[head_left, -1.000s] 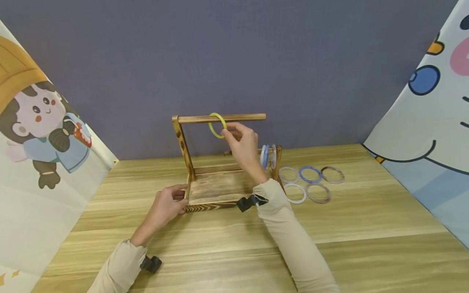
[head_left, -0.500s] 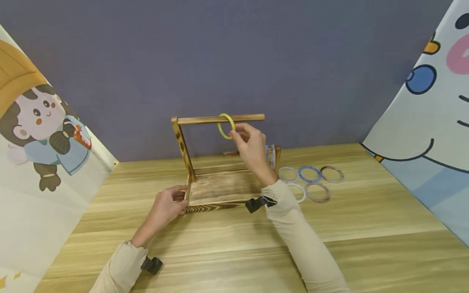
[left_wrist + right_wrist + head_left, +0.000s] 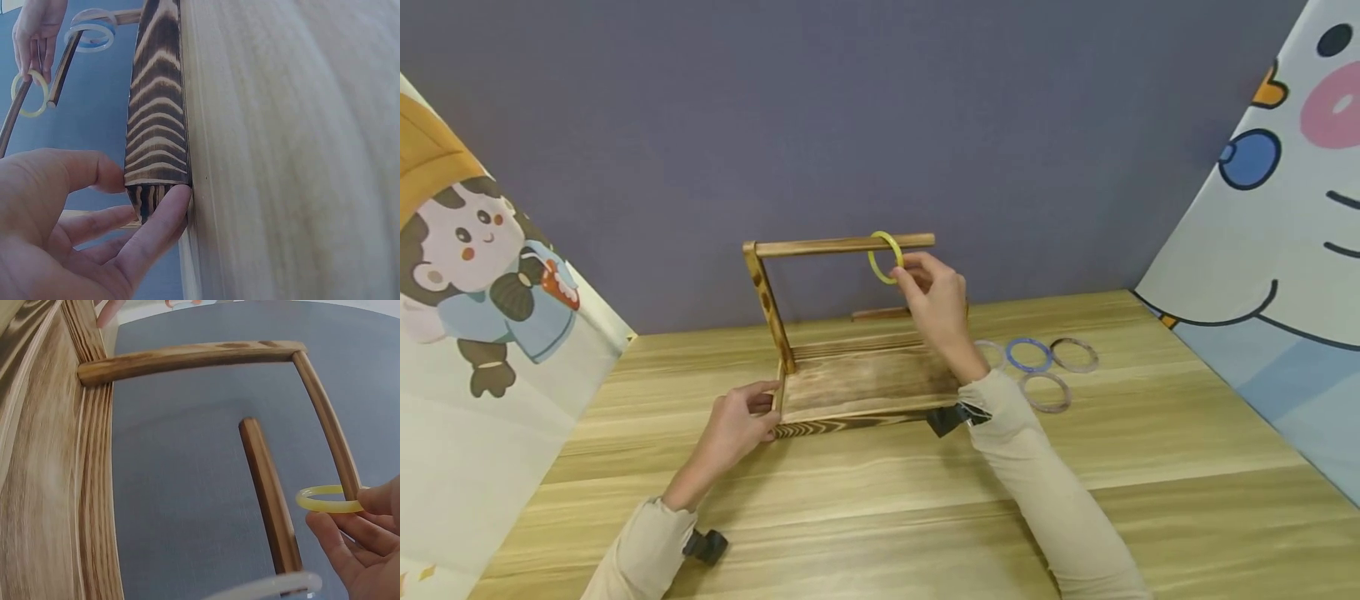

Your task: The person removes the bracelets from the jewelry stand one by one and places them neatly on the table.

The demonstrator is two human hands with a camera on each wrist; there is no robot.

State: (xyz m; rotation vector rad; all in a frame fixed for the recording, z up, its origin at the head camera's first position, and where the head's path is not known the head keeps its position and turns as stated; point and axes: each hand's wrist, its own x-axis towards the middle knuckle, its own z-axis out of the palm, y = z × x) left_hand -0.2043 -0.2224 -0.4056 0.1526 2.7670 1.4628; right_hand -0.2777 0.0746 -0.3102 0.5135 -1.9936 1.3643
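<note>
Head view: the right hand [image 3: 936, 304] pinched a yellow bangle [image 3: 876, 269] looped around the top bar [image 3: 812, 247] of a wooden rack [image 3: 767, 308], near the free end. Left wrist: the left hand [image 3: 75, 231] gripped the rack's corner [image 3: 156, 172], probably steadying it. Right wrist: sliding along the bar seemed the step, so next move likely needed the bangle kept square.

The left hand [image 3: 735, 423] and the right hand [image 3: 938, 308] are bare, and next to them come long, light sandy sleeves [image 3: 1052, 492] that look soft and wrinkle up near the wrists. A small black box [image 3: 706, 547] sticks out beside the left cuff [image 3: 672, 525], chunky with square corners. Another black lump [image 3: 947, 420] like it sits by the right cuff [image 3: 992, 393], next to a dark strap [image 3: 976, 412], and its tiny parts are too small to see.
</note>
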